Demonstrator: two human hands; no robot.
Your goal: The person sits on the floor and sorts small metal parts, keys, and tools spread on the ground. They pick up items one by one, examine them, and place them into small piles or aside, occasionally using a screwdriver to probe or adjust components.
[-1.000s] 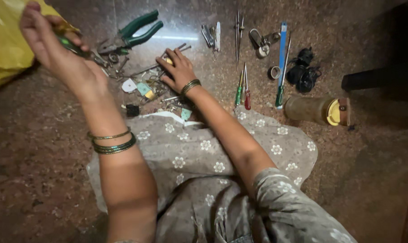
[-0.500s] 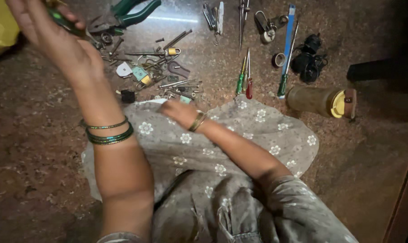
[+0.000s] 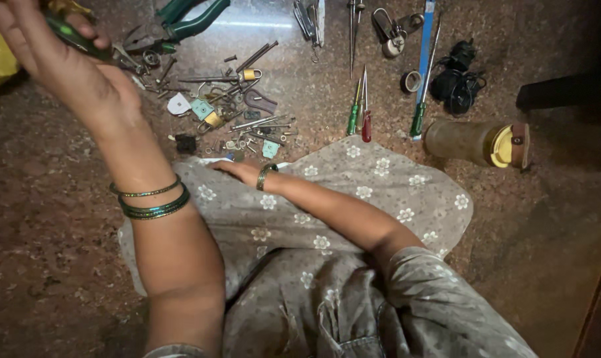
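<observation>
Two hands differ now: right hand [image 3: 237, 170] has left the hardware pile [image 3: 234, 113] and lies flat on the floral cloth [image 3: 353, 192]; left hand [image 3: 55, 56] still grips green-handled pliers [image 3: 81, 41] near the floor's far-left corner.

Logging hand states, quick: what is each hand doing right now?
Left hand: closed on a green-handled tool.
Right hand: open, flat on the flowered cloth, holding nothing.
</observation>
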